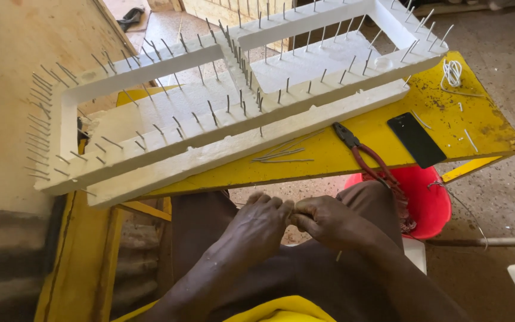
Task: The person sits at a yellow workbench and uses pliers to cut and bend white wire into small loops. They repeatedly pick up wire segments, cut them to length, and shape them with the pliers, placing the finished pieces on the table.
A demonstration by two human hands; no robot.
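We held our two hands together over our lap, the left hand [257, 223] and the right hand [323, 220] meeting fingertip to fingertip. The fingers of both were curled in and pressed toward one another, as if pinching something very thin between them, but whatever lay in that pinch was too small for us to make out, so we could not tell what the fingers closed on. Both wrists rested above our dark trousers [210, 232].

Just beyond the grip, up and slightly ahead of it, a small bundle of thin metal wires [281, 156] lay loose on the yellow table [388, 107]. To the right of those wires, and near the right hand, sat a pair of pliers [368, 158] with red handles, its jaws pointing away from us and its handles hanging past the table's near edge. Farther right lay a flat black phone [415, 139], face up, and beyond that a small coil of white cord [452, 73] near the table's far corner.

Above the grip and stretching well to its left, a long white frame [210, 149] rested across the table, studded with many upright and slanting nails [242, 65] along its rails. Below the table edge, to the right of the right hand, stood a red bucket [430, 203]. At the left, a worn wooden board [25, 48] leaned beside the frame.
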